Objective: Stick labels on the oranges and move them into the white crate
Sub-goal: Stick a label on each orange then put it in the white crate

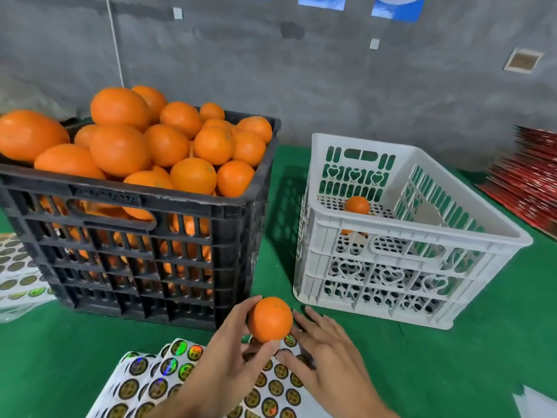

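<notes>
Early stage: one orange (357, 204) lies in the white crate (391, 233) at right of frame; the black crate (144, 251) at left is heaped. My left hand (229, 351) grips a smooth round orange (270, 319) low in the centre; my right hand (328, 354), fingers extended, touches the glossy label sheet (168, 375).

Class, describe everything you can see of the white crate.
The white crate is moulded plastic by its look, with walls pierced by slots and heart shapes, handle cut-outs and a perforated floor. It stands upright on the green table cover, right of the black crate with a gap between. One orange lies inside near its far wall. Neither hand touches it.
</notes>
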